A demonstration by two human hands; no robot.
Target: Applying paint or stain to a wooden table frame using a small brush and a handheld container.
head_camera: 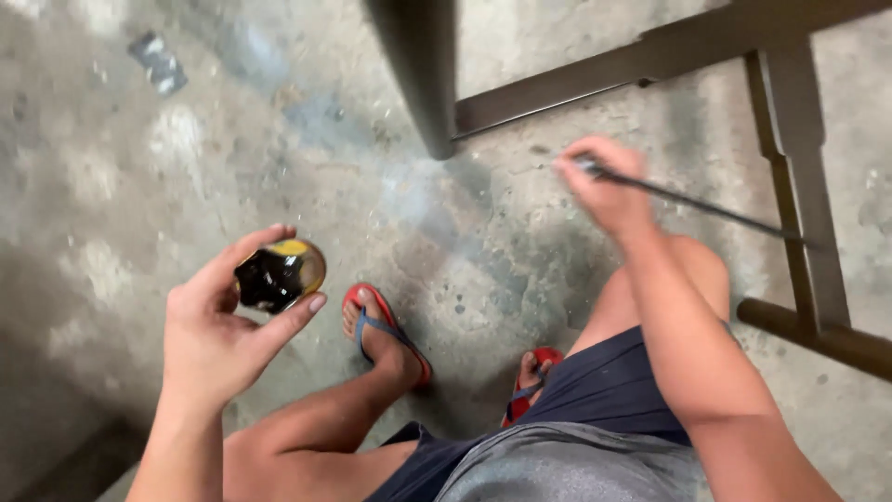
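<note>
Head view, looking straight down: the left hand [218,339] cradles a small open tin [279,275] of dark, glossy stuff, thumb and fingers curled round its yellow rim, held above the concrete floor [139,167]. The right hand [609,191] pinches 1 thin dark stick [697,203], blurred, beside the brown wooden frame [790,112]. 2 red sandals [386,330] sit below. My call: keep that tin level and steady, and grip the stick close to its end for control.
</note>
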